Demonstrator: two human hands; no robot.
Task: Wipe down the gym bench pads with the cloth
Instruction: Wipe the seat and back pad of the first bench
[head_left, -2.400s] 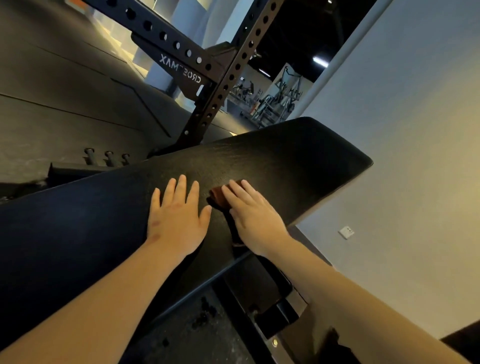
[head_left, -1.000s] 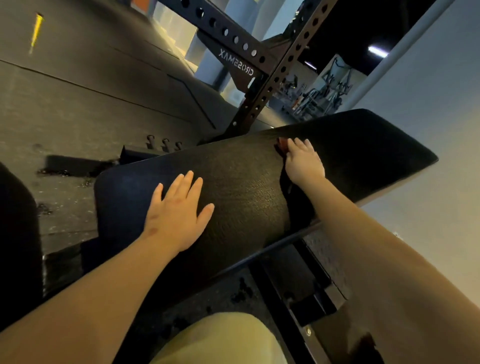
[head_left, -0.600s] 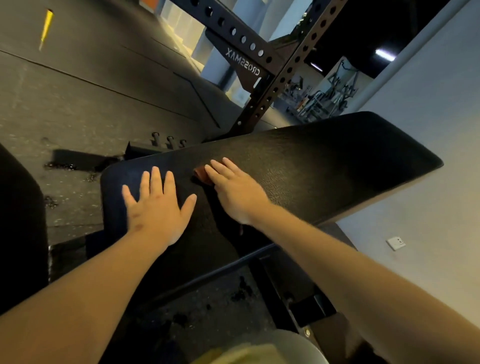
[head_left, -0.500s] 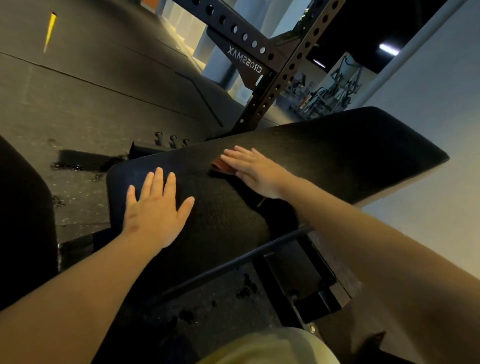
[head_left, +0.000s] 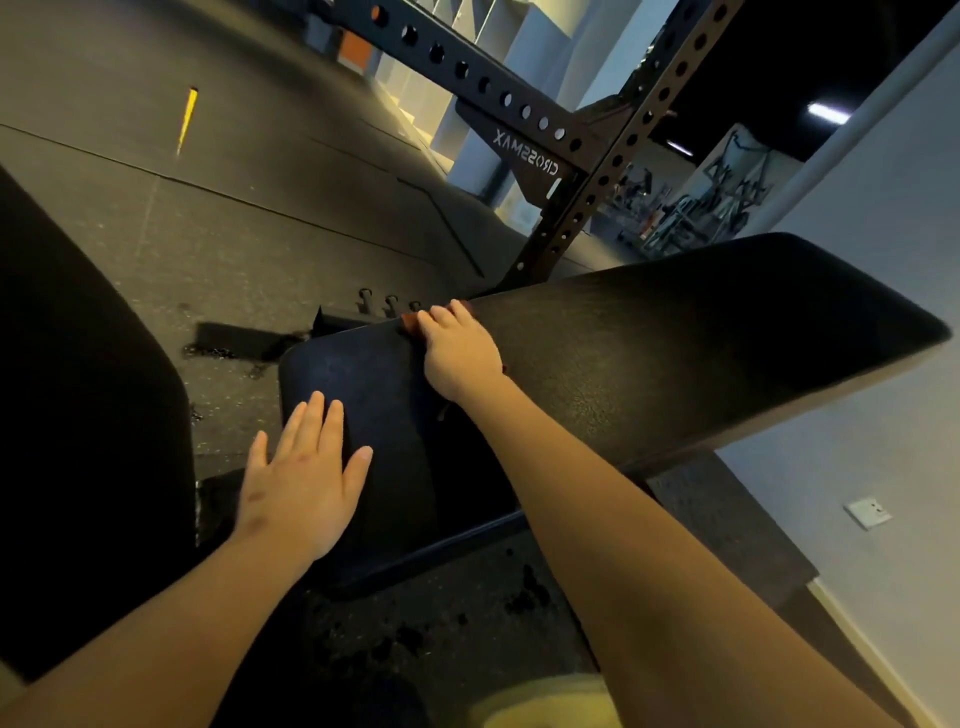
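**Cloth at the far edge of the pad**

My right hand (head_left: 460, 353) lies with its fingers stretched over the reddish-brown cloth (head_left: 410, 323), pressing it onto the black bench pad (head_left: 675, 353) at its far edge. My left hand (head_left: 304, 478) rests flat, fingers straight, on the pad's near left end, holding nothing. A perforated steel rack (head_left: 582, 197) stands just beyond the pad.

Grips on the bench pad (head_left: 675, 353)
Left grip (head_left: 298, 483) near; right grip (head_left: 460, 351) on the cloth (head_left: 410, 323) at the far edge; rack (head_left: 571, 208) behind.
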